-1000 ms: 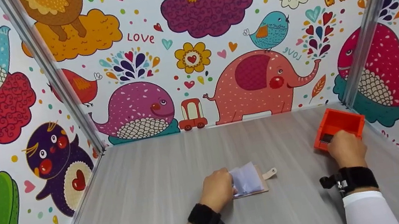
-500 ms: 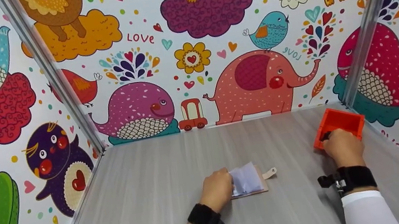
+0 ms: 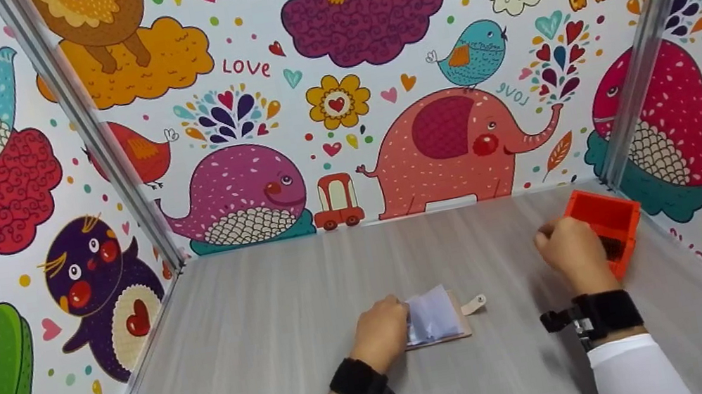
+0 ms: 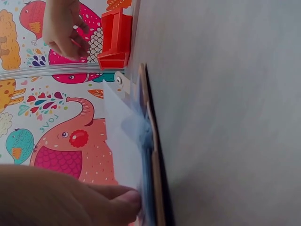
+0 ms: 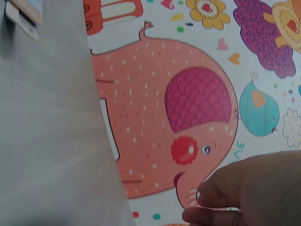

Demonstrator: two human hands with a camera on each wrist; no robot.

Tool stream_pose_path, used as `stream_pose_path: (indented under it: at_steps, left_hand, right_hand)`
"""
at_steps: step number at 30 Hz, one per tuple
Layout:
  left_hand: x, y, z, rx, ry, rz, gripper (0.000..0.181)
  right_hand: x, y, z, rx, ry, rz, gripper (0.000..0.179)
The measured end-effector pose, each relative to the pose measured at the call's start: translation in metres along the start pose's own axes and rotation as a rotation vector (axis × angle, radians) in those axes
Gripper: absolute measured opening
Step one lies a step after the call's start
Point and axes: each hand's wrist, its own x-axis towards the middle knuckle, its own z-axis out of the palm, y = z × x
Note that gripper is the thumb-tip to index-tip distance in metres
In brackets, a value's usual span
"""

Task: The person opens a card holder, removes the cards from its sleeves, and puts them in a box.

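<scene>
A small card holder [image 3: 463, 328] with a pale snap strap [image 3: 476, 304] lies opened on the table, its translucent plastic sleeves [image 3: 433, 315] raised. My left hand [image 3: 381, 334] pinches the sleeves at their left edge, thumb and finger showing in the left wrist view. To the right, my right hand [image 3: 573, 252] hovers beside the left wall of an orange box [image 3: 618, 216], with its fingers bent and their tips close together. In the right wrist view its fingers [image 5: 218, 193] show at the lower right; I cannot tell whether they hold something small. Inside the box lies a dark patterned piece [image 3: 612, 246].
The grey wood-grain table [image 3: 270, 310] meets printed cartoon walls [image 3: 321, 16] at the back and both sides. Metal corner posts [image 3: 98, 132] rise at the back left and back right. The orange box stands near the right wall.
My right hand has come out of the orange box and moved left, uncovering the dark piece on the box's right side. The left hand and card holder have stayed in place.
</scene>
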Motion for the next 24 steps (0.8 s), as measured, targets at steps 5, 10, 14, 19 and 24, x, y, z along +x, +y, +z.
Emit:
stream_pose_path:
  at_steps: [5,10,14,19,24]
  left_hand:
    - [0.011,-0.016,0.031,0.002,0.078,0.040,0.015]
    - [0.010,-0.013,0.019,-0.058,0.079,0.023,0.017]
    - [0.004,-0.004,0.001,-0.079,0.100,0.011,0.021]
    - [0.002,-0.003,0.001,-0.080,0.168,0.038,0.019]
    - [0.002,-0.003,0.002,-0.083,0.170,0.057,0.018]
  right_hand:
    - [-0.001,-0.021,0.011,0.061,-0.068,-0.064,0.030]
    - [-0.003,-0.030,0.017,0.070,-0.101,-0.080,0.026]
    - [-0.005,-0.034,0.020,0.082,-0.098,-0.096,0.023]
    - [-0.009,-0.045,0.025,0.103,-0.143,-0.107,0.021]
    - [-0.017,-0.064,0.037,0.151,-0.202,-0.237,0.014]
